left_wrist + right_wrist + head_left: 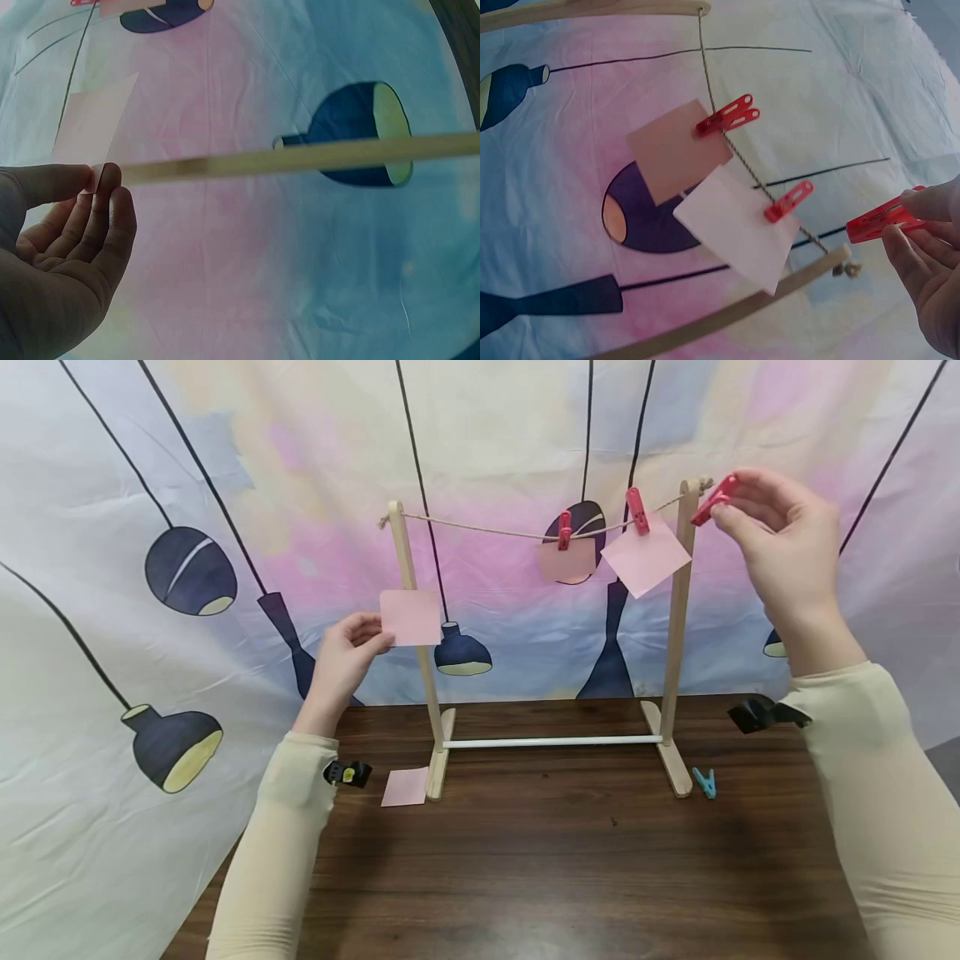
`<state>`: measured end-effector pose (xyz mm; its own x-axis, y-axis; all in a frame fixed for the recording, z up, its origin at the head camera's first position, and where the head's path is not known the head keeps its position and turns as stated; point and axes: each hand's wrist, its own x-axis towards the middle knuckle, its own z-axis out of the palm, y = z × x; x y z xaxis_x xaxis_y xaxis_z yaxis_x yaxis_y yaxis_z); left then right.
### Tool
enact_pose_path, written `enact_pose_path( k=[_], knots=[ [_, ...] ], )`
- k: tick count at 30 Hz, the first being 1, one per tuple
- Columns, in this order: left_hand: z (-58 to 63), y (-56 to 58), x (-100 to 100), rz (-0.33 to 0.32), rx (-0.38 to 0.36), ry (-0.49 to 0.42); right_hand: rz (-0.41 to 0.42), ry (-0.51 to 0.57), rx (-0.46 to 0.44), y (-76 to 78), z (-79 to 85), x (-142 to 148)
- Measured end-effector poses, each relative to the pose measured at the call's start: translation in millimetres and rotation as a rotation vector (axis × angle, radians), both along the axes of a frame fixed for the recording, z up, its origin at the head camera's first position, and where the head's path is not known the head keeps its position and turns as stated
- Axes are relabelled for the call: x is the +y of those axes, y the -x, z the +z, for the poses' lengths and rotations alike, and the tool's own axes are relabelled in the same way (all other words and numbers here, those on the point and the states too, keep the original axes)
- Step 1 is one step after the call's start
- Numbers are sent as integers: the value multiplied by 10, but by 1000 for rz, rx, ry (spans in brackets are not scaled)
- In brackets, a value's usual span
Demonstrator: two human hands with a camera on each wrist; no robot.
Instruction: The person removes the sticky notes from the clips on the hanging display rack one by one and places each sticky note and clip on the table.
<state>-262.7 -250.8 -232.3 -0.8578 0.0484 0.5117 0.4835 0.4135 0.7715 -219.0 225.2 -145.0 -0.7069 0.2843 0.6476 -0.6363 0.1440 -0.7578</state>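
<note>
My left hand (347,662) pinches a pink paper square (411,617) by its lower left edge, in front of the left wooden post. In the left wrist view, thumb and index finger hold that paper (94,126) at its corner. Beside the top of the right post, my right hand (791,539) pinches a red clothespin (716,500) between thumb and fingers; the right wrist view shows this clothespin (885,219) too. Two more pink squares hang on the string (480,529), one (567,560) mid-string and one (647,556) tilted near the right post, each under a red clothespin.
A wooden stand with two posts (678,627) and a white crossbar (551,742) stands on the dark wooden table (540,852). One pink square (405,787) lies by its left foot, a blue clothespin (705,782) by its right foot. Behind hangs a lamp-patterned cloth (315,468).
</note>
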Motion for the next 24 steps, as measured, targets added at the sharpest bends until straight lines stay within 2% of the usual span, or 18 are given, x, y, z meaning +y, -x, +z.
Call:
enact_pose_path(
  k=[5, 7, 14, 16, 20, 24],
  knots=[
    [-84, -74, -192, 33, -9, -17, 45, 108, 4, -34, -151, 179],
    [-112, -94, -267, 39, -1, -22, 36, 120, -7, -59, -213, 254],
    [-199, -196, -534, 88, -10, 1, -147, -35, -103, -142, -470, 481],
    [-235, -228, -605, 108, -20, 14, -175, -52, -130, -157, -552, 545],
    [-336, -276, -726, 134, -34, 16, -252, -113, -215, -179, -729, 676],
    [-469, -292, -839, 155, -49, 4, -319, -223, -311, -197, -961, 786]
  ],
)
